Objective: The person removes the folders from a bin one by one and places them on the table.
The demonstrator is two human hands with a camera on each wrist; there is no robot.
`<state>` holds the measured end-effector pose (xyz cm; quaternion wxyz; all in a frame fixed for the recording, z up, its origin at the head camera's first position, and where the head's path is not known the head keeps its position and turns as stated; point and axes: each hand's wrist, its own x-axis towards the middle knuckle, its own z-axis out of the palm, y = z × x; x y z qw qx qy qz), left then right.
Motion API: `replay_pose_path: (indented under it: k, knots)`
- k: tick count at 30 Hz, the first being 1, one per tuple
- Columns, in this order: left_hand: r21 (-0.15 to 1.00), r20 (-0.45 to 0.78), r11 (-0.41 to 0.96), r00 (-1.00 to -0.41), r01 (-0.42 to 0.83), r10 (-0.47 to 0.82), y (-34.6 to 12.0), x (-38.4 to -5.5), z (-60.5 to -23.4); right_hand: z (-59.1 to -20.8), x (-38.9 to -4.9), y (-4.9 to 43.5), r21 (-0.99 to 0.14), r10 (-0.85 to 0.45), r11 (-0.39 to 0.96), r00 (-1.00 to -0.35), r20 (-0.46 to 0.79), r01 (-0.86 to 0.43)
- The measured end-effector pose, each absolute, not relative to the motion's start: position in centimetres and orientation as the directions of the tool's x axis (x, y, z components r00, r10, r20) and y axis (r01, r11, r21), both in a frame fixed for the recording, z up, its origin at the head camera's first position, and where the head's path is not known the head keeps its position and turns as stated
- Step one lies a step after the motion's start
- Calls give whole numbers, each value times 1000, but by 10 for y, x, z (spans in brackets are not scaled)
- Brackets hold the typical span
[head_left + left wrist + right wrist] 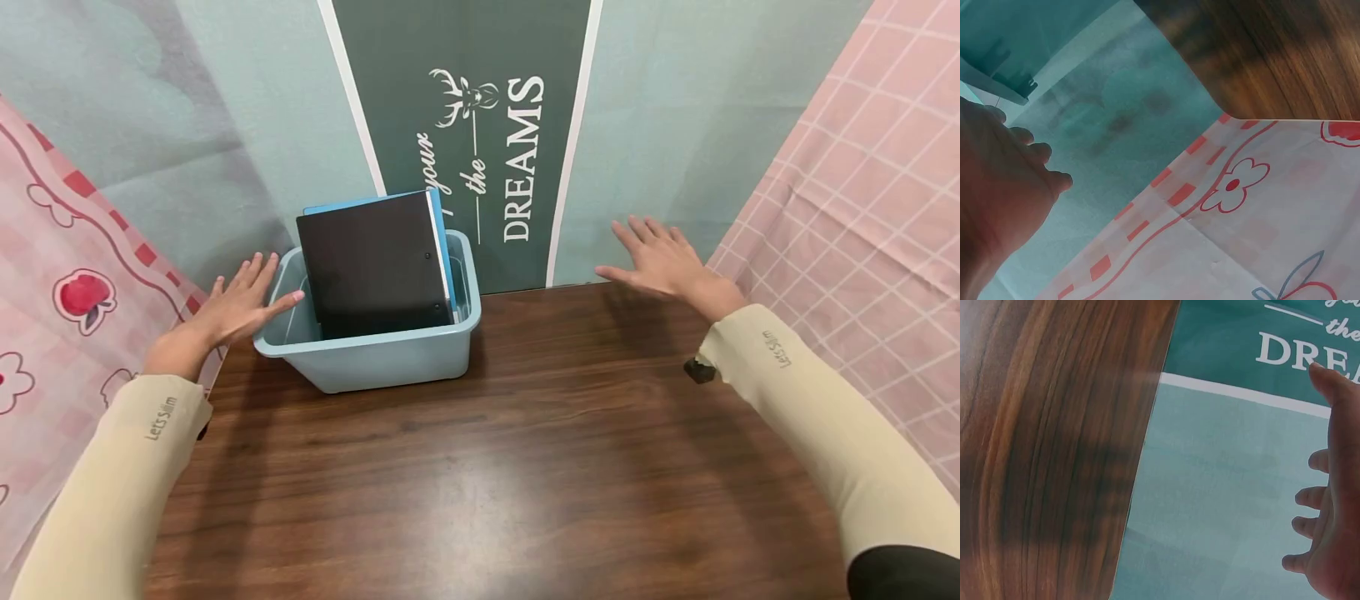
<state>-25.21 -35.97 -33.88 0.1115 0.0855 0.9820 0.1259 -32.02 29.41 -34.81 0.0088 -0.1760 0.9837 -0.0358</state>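
Note:
A light blue plastic bin (390, 360) stands at the back left of the wooden table. Inside it leans a black binder or folder (375, 262), with a blue folder (451, 275) showing behind it. My left hand (238, 307) is spread at the bin's left side, its thumb overlapping the rim in the head view; the left wrist view has the same hand (1004, 187) holding nothing. Over the table's back right, my right hand (663, 262) is held out with fingers apart, nothing in it. In the right wrist view this hand (1341, 506) shows from the side.
Behind the table (480, 467) hangs a green cloth (630, 150) with white lettering and a deer head. A pink cloth with red fruit (45, 250) borders the left side, a pink checked cloth (862, 208) the right.

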Motion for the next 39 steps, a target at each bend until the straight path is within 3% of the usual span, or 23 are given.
replay_pose_path:
  k: [31,39]
  knots:
    - [280,-170,937,-950,208,261,-348,-257,-349,-339,-331,232,-80,-500,858,-860,104,-508]
    - [268,-173,938,-947,220,271,-345,-258,-351,-344,-334,218,-127,-511,844,-853,107,-522]
